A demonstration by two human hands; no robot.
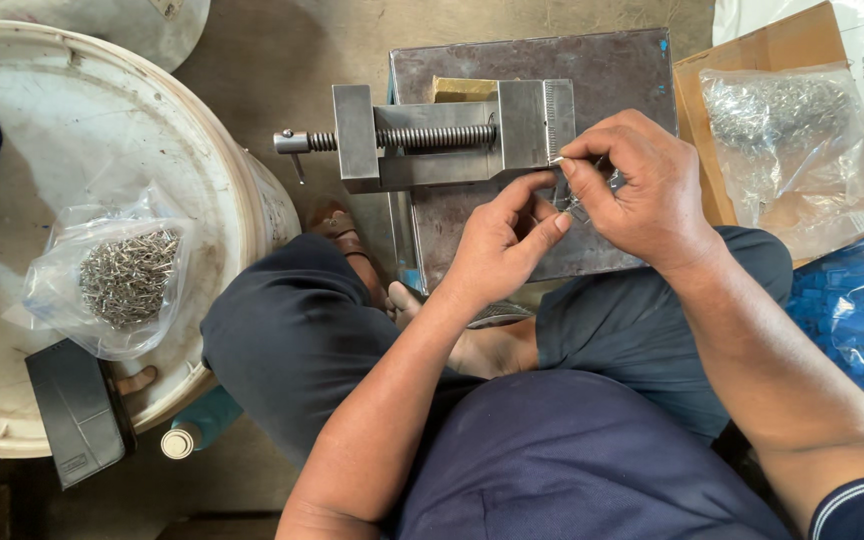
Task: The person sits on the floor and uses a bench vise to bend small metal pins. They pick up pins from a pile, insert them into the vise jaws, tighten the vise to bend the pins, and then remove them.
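A steel bench vise [432, 135] with a threaded screw stands on a dark metal plate [612, 70] in front of me. Right beside the vise's jaw, my right hand [637, 185] pinches a small thin metal piece [579, 200] between thumb and fingers. From below, my left hand [502, 240] meets it, fingertips touching the same small piece. The piece is mostly hidden by my fingers. My legs in dark trousers are folded beneath my hands.
A white drum lid [42, 120] at left carries a clear bag of small metal parts [122, 275] and a black box [77, 410]. At right, another bag of metal parts [792, 140] lies on a cardboard box [782, 45], beside blue plastic pieces [852, 300].
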